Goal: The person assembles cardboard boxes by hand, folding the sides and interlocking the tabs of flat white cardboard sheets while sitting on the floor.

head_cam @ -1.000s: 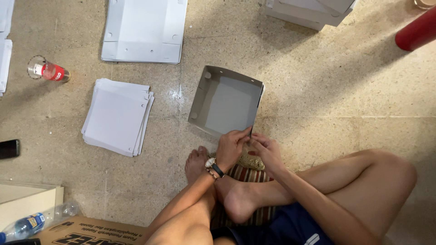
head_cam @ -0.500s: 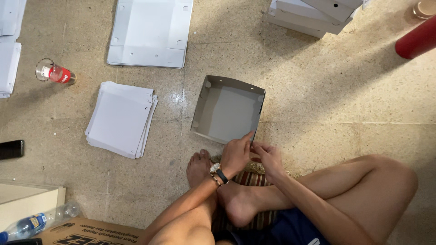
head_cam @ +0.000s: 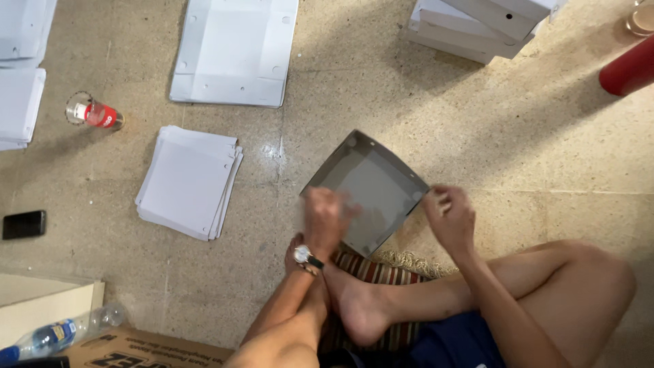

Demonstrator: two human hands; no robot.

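Head view: grey shallow cardboard box tray (head_cam: 368, 191) sits tilted on the speckled stone floor (head_cam: 531, 136), just ahead of the crossed legs. Left hand (head_cam: 325, 219) grips its near-left edge, motion-blurred, can't tell finger state. Right hand (head_cam: 451, 218) is at the right corner, fingers (head_cam: 439, 199) curled in a pinch on the wall flap. Best to brace the left side steady while the right works the corner. Nearby: stack of flat white card sheets (head_cam: 189, 181), large unfolded white box blank (head_cam: 235, 51), glass with red label (head_cam: 94, 114), black phone (head_cam: 24, 224), striped mat (head_cam: 381, 271) under the feet. Nothing crowds the tray.
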